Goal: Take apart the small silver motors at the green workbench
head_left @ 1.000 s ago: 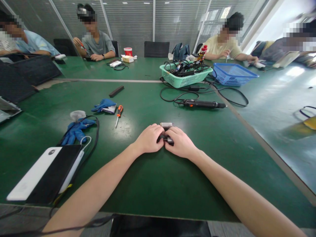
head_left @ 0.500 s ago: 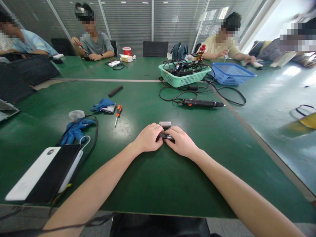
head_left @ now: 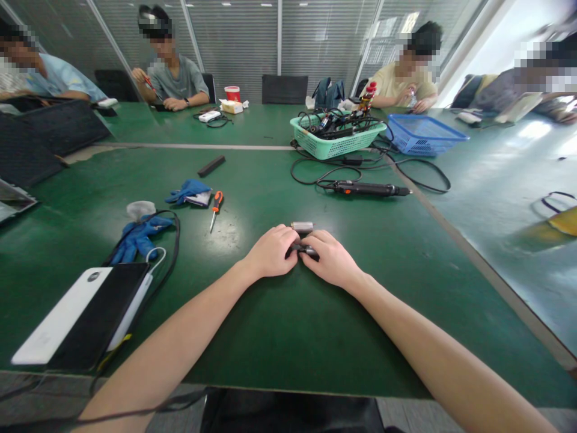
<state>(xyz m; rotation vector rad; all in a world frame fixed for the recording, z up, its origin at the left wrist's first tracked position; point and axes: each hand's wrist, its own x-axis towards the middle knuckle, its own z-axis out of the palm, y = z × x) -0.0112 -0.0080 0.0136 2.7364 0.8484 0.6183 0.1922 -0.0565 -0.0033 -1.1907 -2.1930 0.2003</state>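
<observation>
My left hand (head_left: 273, 251) and my right hand (head_left: 332, 256) meet over the green table, fingers closed from both sides on a small dark part (head_left: 309, 249). Most of that part is covered by my fingers, so its kind cannot be made out. Just beyond my fingertips lies a silver metal cylinder (head_left: 302, 227), apart from the dark part. Off to the left of my hands rests a screwdriver (head_left: 217, 204) with an orange and black handle.
Blue gloves (head_left: 136, 239) and a white-and-black power bank (head_left: 81, 316) with cables lie left. A black electric screwdriver (head_left: 372, 189) lies ahead on the right, before a green basket (head_left: 333, 147) of tools and a blue basket (head_left: 426, 144). Several people sit around the table.
The dark part between my fingers has turned slightly and now lies flatter; my hands hold nearly the same place. Across the table, a co-worker's hand has drawn back from the white object at right.
</observation>
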